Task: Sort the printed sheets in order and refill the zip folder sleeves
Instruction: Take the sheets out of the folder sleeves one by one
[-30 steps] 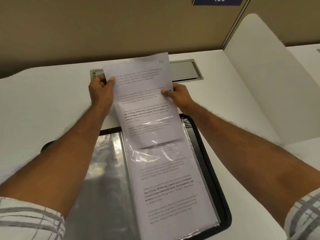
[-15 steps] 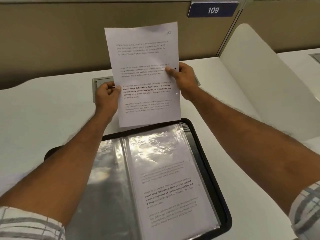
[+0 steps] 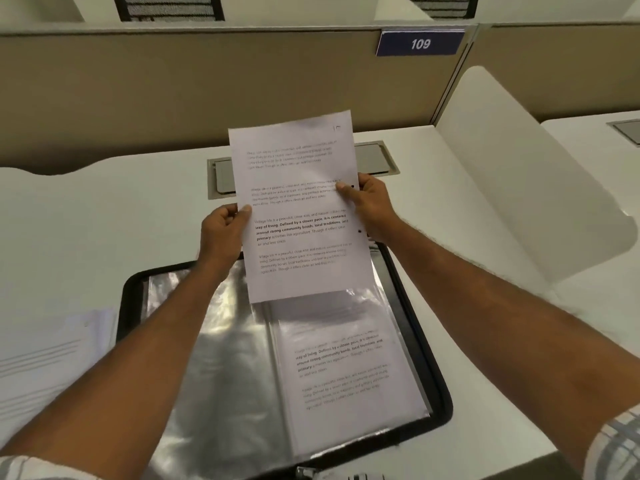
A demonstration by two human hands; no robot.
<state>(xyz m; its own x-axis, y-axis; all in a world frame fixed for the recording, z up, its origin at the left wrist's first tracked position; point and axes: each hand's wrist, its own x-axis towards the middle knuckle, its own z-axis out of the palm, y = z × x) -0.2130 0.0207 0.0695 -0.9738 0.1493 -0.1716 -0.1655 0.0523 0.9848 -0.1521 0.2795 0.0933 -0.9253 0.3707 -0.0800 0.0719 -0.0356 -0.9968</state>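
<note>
Head view: left hand point(image 3: 223, 233), right hand point(image 3: 369, 206) are pinching the white printed sheet point(image 3: 301, 216), just freed from the 6 o'clock clear plastic sleeve point(image 3: 346, 358), probably for sorting

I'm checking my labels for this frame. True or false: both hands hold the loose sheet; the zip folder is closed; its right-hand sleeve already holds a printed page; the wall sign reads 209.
1. Both hands hold the loose sheet: true; the left hand and right hand pinch its side edges.
2. The zip folder is closed: false; it lies open on the desk.
3. Its right-hand sleeve holds a printed page: true; text shows through.
4. The wall sign reads 209: false; it reads 109.
</note>
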